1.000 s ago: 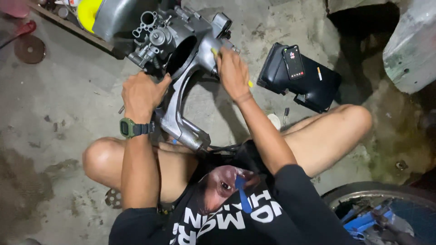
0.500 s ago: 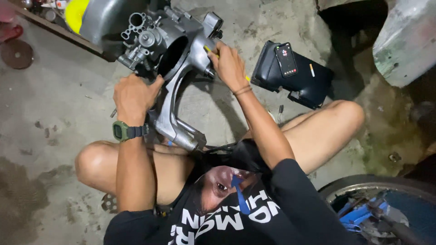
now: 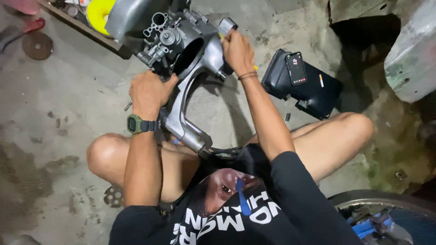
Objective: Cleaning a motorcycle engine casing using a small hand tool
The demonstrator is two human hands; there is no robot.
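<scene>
I sit cross-legged on a concrete floor with a grey metal engine casing lying between my knees. My left hand, with a green watch on the wrist, grips the casing's long arm near its middle. My right hand is closed around a yellow-handled tool, hardly visible past the fist, pressed against the casing's upper right side. The casing's round ports and fittings point away from me, toward the top of the view.
A black plastic cover with a phone on it lies at the right. A rusty disc and a yellow object lie at the upper left. A wheel rim sits at the lower right, a concrete block at the far right.
My view has shifted slightly; both hands keep their grip on the casing and the tool, with the right hand staying at the casing's upper right.
</scene>
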